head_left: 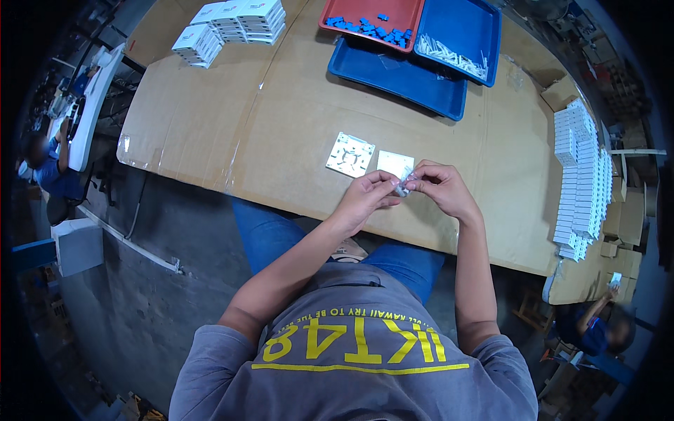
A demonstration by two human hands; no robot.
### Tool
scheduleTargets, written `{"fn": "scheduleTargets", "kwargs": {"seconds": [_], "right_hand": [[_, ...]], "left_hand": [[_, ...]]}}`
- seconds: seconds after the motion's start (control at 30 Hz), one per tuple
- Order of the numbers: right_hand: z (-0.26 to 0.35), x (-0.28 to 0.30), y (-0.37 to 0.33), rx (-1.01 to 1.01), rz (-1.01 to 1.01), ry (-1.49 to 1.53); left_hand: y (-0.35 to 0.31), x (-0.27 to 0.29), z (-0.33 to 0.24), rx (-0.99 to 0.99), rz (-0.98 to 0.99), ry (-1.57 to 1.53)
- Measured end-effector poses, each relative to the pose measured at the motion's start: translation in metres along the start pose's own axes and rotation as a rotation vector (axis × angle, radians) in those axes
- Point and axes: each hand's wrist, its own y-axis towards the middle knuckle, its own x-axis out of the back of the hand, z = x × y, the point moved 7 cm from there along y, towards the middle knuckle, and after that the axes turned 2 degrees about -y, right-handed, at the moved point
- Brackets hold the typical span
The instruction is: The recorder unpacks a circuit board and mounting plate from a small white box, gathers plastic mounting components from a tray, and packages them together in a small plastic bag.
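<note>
Head view: left hand [368,196] and right hand [442,188] meet slightly above and right of frame centre, over the near edge of the table [295,126]. Grip narrow on both sides; fingertips pinch one small, pale, glinting piece [402,189] between them. Piece lies at the tips of thumb and fingers, not in either palm: left-hand fingers on its left, right-hand fingers at its upper right. Fingers cover much of it; exact shape and kind cannot be told.

Right plate [394,162], white and square, lies just beyond the pinch, its lower part hidden by the fingers; contact with the piece cannot be told. Left plate [351,154], with dark and metallic fittings on its face, lies up and left of the pinch, near the right plate.

Upper centre to upper right: red tray [400,8] with blue parts [379,31]; right of it, blue tray [460,24] with white sticks [453,56]; lower tray [393,77], also blue, partly under both. Upper left: white boxes [228,24], piled. Right edge: white stacks [581,182] in long rows.
</note>
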Motion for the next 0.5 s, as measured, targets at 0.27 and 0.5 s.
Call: {"fn": "scheduleTargets", "kwargs": {"seconds": [0.27,0.5], "right_hand": [[0.025,-0.008,0.000,-0.089,0.072,-0.273],[0.028,-0.010,0.007,-0.036,0.143,-0.277]], "left_hand": [[0.005,-0.008,-0.006,0.084,0.087,-0.009],[0.005,-0.010,0.000,0.178,0.171,-0.018]]}}
